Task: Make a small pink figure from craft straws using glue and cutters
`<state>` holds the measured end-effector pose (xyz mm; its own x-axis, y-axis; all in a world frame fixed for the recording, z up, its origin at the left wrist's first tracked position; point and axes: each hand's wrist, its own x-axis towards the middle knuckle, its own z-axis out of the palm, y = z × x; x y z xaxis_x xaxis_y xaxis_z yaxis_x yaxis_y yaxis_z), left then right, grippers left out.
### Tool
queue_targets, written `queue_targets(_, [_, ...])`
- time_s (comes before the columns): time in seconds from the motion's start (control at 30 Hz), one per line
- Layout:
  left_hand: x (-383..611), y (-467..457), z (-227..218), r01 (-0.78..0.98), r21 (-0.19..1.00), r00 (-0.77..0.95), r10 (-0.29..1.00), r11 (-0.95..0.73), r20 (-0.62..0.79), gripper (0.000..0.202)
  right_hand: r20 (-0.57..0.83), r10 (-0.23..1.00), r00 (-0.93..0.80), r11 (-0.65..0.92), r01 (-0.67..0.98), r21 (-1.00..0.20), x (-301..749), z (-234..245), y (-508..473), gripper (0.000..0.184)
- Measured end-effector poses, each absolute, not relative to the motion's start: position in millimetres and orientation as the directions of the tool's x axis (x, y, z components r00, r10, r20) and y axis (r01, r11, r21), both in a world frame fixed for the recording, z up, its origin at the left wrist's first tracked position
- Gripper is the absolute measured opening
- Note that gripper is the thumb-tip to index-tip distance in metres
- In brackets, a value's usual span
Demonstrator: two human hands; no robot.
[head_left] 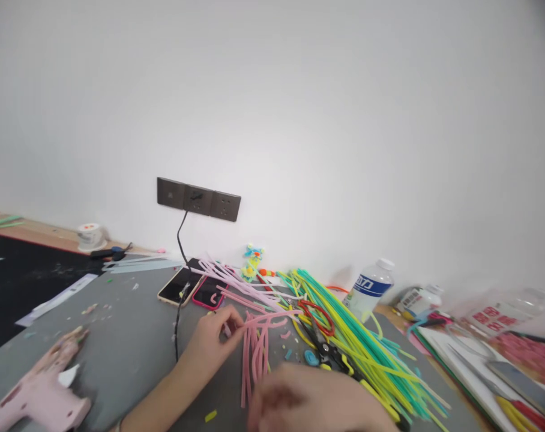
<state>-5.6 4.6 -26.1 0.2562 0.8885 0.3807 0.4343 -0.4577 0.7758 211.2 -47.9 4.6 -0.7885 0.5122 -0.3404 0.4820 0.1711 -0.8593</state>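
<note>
My left hand is closed in a pinch beside a pile of pink pipe cleaners. A small pale pink piece of pipe cleaner shows between its curled fingers and thumb. In the near foreground, my right hand is smeared by motion and its fingers are unclear. It covers the lower end of the pink pile. Right of the pile lie black and yellow pliers and red-handled scissors. A long bundle of green and yellow pipe cleaners stretches along the right.
A pink glue gun lies at left. Two phones rest behind my left hand, near a black cable hanging from the wall sockets. A bottle stands right, with another pair of scissors on paper beyond.
</note>
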Motion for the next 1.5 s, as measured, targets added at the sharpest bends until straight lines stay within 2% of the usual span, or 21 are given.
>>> queue_targets(0.07, [-5,4,-23,0.413,0.792,0.232,0.893,-0.449,0.384,0.016,-0.314,0.675,-0.668,-0.148,0.295,-0.944,187,-3,-26,0.040])
queue_targets(0.1, [-5,4,-22,0.402,0.803,0.225,0.898,-0.440,0.379,0.016,-0.255,0.768,-0.588,-0.212,0.142,-0.967,176,-9,-19,0.045])
queue_targets(0.17, [-5,3,-19,0.381,0.814,0.236,0.897,-0.438,0.373,0.016,-0.123,0.916,-0.382,-0.206,-0.183,-0.961,158,-22,-12,0.052])
queue_targets(0.23, [-6,3,-17,0.390,0.809,0.271,0.895,-0.439,0.355,0.016,-0.071,0.969,-0.237,-0.149,-0.332,-0.931,146,-33,-11,0.052])
queue_targets(0.4, [-4,6,-21,0.448,0.778,0.309,0.893,-0.441,0.328,0.014,-0.056,0.990,-0.126,-0.089,-0.273,-0.958,148,-42,-10,0.052])
queue_targets(0.57, [-3,6,-24,0.456,0.771,0.397,0.877,-0.445,0.271,0.013,-0.087,0.981,-0.175,-0.106,-0.102,-0.989,168,-38,-7,0.054])
queue_targets(0.67, [-3,6,-27,0.450,0.792,0.431,0.877,-0.412,0.212,0.010,-0.078,0.984,-0.157,-0.089,-0.060,-0.994,177,-36,-5,0.052])
queue_targets(0.87, [-3,5,-27,0.494,0.778,0.469,0.872,-0.389,0.139,0.010,-0.057,0.989,-0.138,-0.082,-0.184,-0.979,179,-32,-5,0.045])
queue_targets(0.97, [-3,3,-24,0.489,0.735,0.470,0.852,-0.470,0.233,0.005,-0.057,0.984,-0.170,-0.106,-0.298,-0.948,176,-32,-8,0.043])
queue_targets(1.07, [-3,2,-22,0.418,0.726,0.464,0.816,-0.546,0.345,0.005,-0.078,0.975,-0.209,-0.154,-0.374,-0.915,172,-33,-12,0.042])
queue_targets(1.2, [-3,3,-19,0.278,0.788,0.400,0.812,-0.549,0.424,0.009,-0.078,0.966,-0.248,-0.174,-0.392,-0.903,167,-32,-14,0.043])
queue_targets(1.27, [-4,5,-18,0.216,0.848,0.359,0.847,-0.484,0.392,0.009,-0.061,0.958,-0.282,-0.174,-0.397,-0.901,164,-29,-13,0.043])
queue_targets(1.37, [-6,7,-16,0.072,0.952,0.304,0.916,-0.296,0.262,0.012,-0.037,0.942,-0.335,-0.181,-0.408,-0.895,160,-22,-10,0.042])
queue_targets(1.5, [-6,9,-14,-0.120,0.988,0.261,0.958,-0.094,0.123,0.019,-0.016,0.947,-0.319,-0.155,-0.417,-0.896,152,-13,-3,0.042])
